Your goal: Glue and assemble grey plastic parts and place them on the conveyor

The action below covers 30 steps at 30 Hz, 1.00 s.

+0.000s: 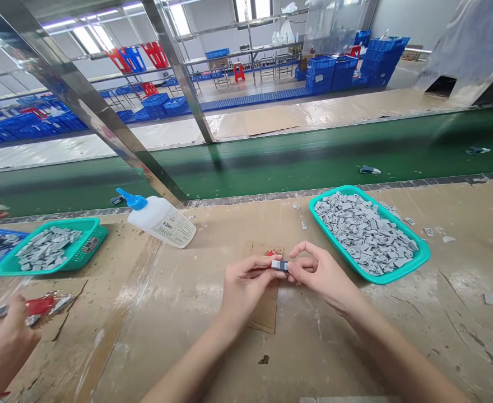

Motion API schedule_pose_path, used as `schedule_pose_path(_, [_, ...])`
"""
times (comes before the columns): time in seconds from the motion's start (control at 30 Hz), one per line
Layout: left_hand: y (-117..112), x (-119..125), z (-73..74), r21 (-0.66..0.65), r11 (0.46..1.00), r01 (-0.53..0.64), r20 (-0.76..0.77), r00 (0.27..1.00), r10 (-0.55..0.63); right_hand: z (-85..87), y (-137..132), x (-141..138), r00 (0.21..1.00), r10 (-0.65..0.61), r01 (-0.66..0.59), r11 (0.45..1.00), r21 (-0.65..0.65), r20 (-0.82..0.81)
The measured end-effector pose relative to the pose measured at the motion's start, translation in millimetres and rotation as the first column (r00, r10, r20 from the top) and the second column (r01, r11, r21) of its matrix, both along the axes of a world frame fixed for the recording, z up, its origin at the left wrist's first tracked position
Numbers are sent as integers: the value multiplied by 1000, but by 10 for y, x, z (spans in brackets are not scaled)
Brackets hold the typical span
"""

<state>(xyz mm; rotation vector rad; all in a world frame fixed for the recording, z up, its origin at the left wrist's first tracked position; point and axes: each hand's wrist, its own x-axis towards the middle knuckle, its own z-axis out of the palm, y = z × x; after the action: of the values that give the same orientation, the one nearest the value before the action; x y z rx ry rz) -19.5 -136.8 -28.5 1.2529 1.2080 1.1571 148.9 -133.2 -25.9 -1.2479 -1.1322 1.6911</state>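
L hand (246, 285) & R hand (320, 274) clamped together on 1 small dark-&-white part (279, 265), pinched between fingertips, just above a cardboard scrap (264, 313) w/ red smears on the bench (398, 347). Teal tray (414, 267) of grey pieces (364, 235) just right of R hand. White glue bottle (158, 219) w/ blue cap on its side, upper L. Green conveyor belt (271, 162) beyond. Co-worker's hand (3, 341) far L, on a red-marked part (32, 307); 2nd teal tray (89, 246) past it.
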Motion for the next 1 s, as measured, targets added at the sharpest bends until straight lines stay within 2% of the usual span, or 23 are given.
schedule_pose_path(0.13, [3,3,-3,24,999,25,-31,999,-24,4,-6,15,997,55,-56,998,-26,-56])
schedule_pose_path(0.27, [58,27,2,-95,990,108,117,988,-97,27,-17,29,990,61,-69,996,-63,-126])
schedule_pose_path(0.37, [87,53,-6,-145,971,190,215,964,-157,43,-26,12,990,11,-20,998,-64,-140])
schedule_pose_path(0.53, [70,62,27,-183,950,251,314,931,-185,125,-18,44,999,4,-2,999,35,-51])
schedule_pose_path(0.57, [64,55,36,-200,948,248,335,926,-172,143,-7,87,1000,-17,17,997,73,-4])
schedule_pose_path(0.63, [58,34,47,-241,941,238,376,917,-136,159,31,219,984,-134,114,980,160,119])
schedule_pose_path(0.67, [58,21,46,-257,938,231,394,912,-117,154,57,307,956,-228,188,960,210,184])
schedule_pose_path(0.73, [66,-10,35,-272,936,221,430,899,-87,116,117,509,854,-428,332,886,322,297])
schedule_pose_path(0.8, [82,-44,18,-264,942,206,459,886,-65,58,176,718,703,-611,445,777,445,365])
schedule_pose_path(0.87, [106,-82,4,-250,952,177,473,880,-39,0,218,905,549,-706,472,704,530,448])
schedule_pose_path(0.93, [141,-128,-3,-235,964,126,461,887,-3,-48,239,1053,413,-722,432,692,579,555])
schedule_pose_path(1.0, [185,-180,-7,-217,975,55,427,903,44,-91,249,1151,324,-684,334,729,597,654])
